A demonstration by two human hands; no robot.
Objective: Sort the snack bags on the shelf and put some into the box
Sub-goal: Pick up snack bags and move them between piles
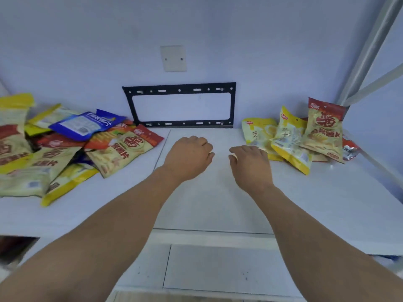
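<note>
Crinkled yellow, red and blue foil snack bags (pixel 54 147) lie heaped at the left of the white shelf (pixel 207 203), with a smaller yellow-and-red cluster (pixel 298 138) at right. Between them, the left hand (pixel 188 158) and right hand (pixel 250 166) hover loosely curled, each grip empty, before a black metal wall bracket (pixel 180 105).

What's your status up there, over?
Left hand and right hand empty over bare shelf. Jumbled bags left, upright bags right. No box in view. Nothing in the way.

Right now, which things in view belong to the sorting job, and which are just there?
Job: loose pile of snack bags; upright snack bags; blue bag; shelf; left hand, right hand, both holding nothing.
Not job: black bracket; wall plate.
</note>
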